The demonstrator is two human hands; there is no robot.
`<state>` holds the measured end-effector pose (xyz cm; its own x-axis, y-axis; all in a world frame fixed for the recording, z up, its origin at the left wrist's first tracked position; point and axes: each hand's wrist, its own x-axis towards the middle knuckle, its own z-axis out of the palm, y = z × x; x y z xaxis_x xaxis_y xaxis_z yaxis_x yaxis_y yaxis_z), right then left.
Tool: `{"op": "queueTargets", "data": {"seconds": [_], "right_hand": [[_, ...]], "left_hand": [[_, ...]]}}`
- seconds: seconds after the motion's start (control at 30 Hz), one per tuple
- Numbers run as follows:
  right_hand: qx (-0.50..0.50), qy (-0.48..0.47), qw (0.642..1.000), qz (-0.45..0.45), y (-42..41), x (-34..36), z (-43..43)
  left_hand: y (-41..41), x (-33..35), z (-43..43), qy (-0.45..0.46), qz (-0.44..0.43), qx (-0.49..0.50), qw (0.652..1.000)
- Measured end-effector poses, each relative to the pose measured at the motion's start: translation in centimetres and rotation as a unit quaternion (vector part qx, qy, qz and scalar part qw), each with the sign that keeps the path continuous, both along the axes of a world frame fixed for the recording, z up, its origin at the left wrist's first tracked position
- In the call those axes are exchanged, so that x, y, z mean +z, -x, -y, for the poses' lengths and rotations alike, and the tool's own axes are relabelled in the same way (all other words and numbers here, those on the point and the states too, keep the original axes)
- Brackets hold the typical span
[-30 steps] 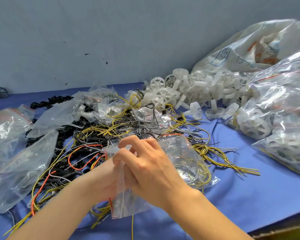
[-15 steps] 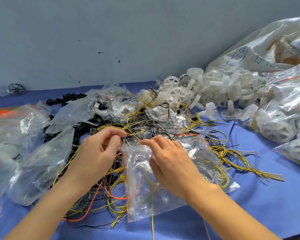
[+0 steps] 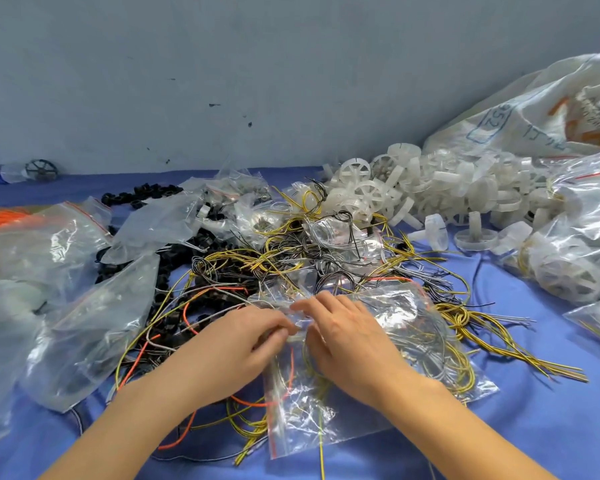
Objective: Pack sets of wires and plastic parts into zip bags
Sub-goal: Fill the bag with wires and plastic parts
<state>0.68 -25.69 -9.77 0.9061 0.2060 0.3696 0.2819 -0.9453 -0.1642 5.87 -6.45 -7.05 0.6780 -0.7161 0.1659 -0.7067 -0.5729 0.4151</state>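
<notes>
A clear zip bag [image 3: 305, 407] with a red seal line lies in front of me on the blue cloth, holding yellow and orange wires. My left hand [image 3: 236, 344] and my right hand [image 3: 347, 337] meet at its top edge and both pinch the plastic there. Behind them spreads a tangle of yellow, black, grey and orange wires [image 3: 274, 261]. White plastic wheels [image 3: 423, 192] are heaped at the back right. Black plastic parts [image 3: 142, 195] lie at the back left.
Crumpled clear bags [image 3: 84, 306] cover the left side. Filled bags of white wheels [image 3: 575, 251] and a large printed sack [image 3: 534, 116] stand at the right. A grey wall closes the back. A dark wheel [image 3: 40, 169] lies far left by the wall.
My hands were pressed together on the bag, then spread apart along its top, and now have come together again at its upper edge. The view has shifted.
</notes>
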Motion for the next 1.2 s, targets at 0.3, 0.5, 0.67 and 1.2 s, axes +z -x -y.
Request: {"op": "queueTargets", "data": {"seconds": [0.3, 0.5, 0.67, 1.2], "right_hand": [[-0.151, -0.276, 0.949, 0.004, -8.8, 3.5, 5.6], [-0.266, -0.199, 0.943, -0.015, -14.4, 3.9, 7.0], [-0.177, -0.052, 0.983, -0.014, -17.1, 3.9, 4.5], [-0.105, -0.028, 0.991, -0.082, -19.5, 5.9, -3.0]], "left_hand": [[-1.6, 0.9, 0.2, -0.025, -0.090, 0.005, 0.996], [-2.5, 1.0, -0.2, 0.003, -0.146, -0.003, 0.989], [-2.8, 1.1, -0.5, 0.011, -0.166, -0.014, 0.986], [-2.9, 1.3, -0.8, 0.015, -0.188, -0.015, 0.982]]}}
